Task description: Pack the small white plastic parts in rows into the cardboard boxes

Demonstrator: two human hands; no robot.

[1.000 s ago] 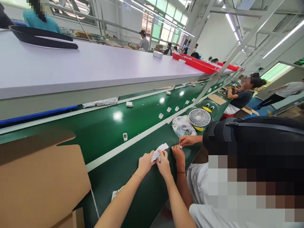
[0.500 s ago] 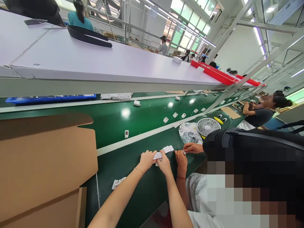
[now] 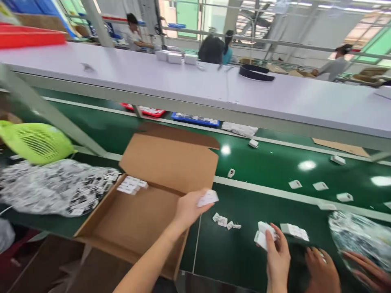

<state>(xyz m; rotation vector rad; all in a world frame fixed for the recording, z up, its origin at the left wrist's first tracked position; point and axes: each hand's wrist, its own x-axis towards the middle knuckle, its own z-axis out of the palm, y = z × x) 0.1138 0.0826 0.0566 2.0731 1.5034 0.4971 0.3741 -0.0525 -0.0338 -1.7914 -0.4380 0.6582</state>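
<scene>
My left hand (image 3: 190,208) is closed on a few white blocks (image 3: 208,198) in a row, above the right wall of an open cardboard box (image 3: 131,224). More white blocks (image 3: 130,185) sit together in the box's back left corner. Further right, my right hand (image 3: 277,248) grips another group of white blocks (image 3: 265,235) over the green table (image 3: 226,256). Beside that hand lies a row of white blocks (image 3: 295,231). Small white pieces with pins (image 3: 222,220) rest on the table between my hands.
A neighbour's hands (image 3: 324,268) are at the lower right, near a clear plastic bag (image 3: 357,232). White pieces (image 3: 320,186) lie scattered on the green belt (image 3: 275,167). A bag of small parts (image 3: 61,185) and a lime-green fan (image 3: 38,142) stand left. A white shelf (image 3: 183,85) crosses above.
The view has swung left, bringing the whole box into sight. My hands, together on the blocks before, are now apart, each with its own group; my left hand has moved to the box.
</scene>
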